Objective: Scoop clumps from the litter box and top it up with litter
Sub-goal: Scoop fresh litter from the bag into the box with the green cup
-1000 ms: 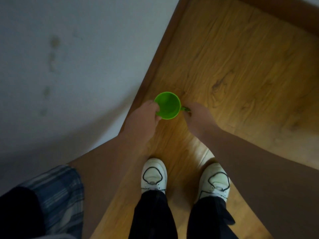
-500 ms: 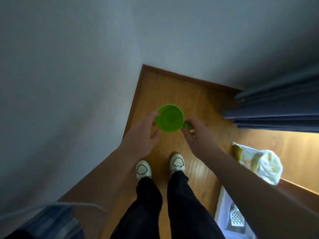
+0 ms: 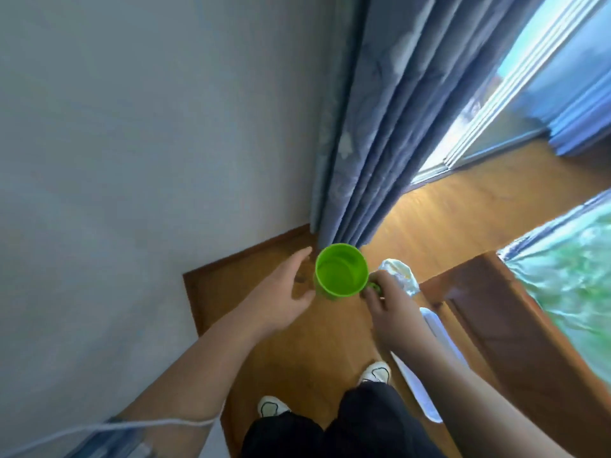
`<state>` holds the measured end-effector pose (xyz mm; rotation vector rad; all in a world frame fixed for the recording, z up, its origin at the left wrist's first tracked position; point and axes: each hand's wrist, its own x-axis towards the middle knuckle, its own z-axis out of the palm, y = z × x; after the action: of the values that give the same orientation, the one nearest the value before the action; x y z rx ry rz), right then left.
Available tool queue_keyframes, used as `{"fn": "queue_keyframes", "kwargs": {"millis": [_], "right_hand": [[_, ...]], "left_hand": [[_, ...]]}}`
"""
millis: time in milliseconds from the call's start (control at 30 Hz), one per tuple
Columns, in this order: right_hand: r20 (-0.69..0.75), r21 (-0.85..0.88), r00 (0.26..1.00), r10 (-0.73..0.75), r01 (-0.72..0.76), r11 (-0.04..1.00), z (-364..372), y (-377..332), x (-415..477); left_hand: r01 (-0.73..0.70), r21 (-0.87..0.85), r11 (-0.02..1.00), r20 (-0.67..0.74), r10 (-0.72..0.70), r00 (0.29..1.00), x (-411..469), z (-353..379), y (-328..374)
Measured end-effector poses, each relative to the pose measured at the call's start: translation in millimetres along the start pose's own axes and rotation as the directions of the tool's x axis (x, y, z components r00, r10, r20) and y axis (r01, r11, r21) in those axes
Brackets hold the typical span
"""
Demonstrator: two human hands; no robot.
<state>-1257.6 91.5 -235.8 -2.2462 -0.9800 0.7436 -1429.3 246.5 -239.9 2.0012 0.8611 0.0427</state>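
2 hands — right (image 3: 391, 312) grips cup (image 3: 341, 270), left (image 3: 281, 292) splayed.

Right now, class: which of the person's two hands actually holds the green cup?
The right hand: its grip pinches the handle of the green cup. The left hand is open beside the cup, fingers spread, apparently not gripping it.

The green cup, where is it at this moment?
In the head view the green cup is at centre, held up over the wooden floor by its handle in the right hand, with the open left hand just beside it.
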Motion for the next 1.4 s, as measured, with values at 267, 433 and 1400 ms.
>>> {"fn": "queue_keyframes", "kwargs": {"millis": [267, 433, 1400], "right_hand": [[-0.135, 0.183, 0.986, 0.102, -0.076, 0.98, -119, 88, -12], [-0.086, 0.199, 0.982, 0.168, -0.148, 0.969, -171, 159, 4], [-0.156, 0.511, 0.777, 0.61, -0.465, 0.723, 125, 535, 219]], "left_hand": [[-0.061, 0.074, 0.995, 0.27, 0.038, 0.962, 90, 98, 93], [-0.072, -0.012, 0.997, 0.314, 0.072, 0.947, 159, 180, 148], [-0.022, 0.307, 0.952, 0.515, -0.147, 0.845, 449, 507, -132]]}}
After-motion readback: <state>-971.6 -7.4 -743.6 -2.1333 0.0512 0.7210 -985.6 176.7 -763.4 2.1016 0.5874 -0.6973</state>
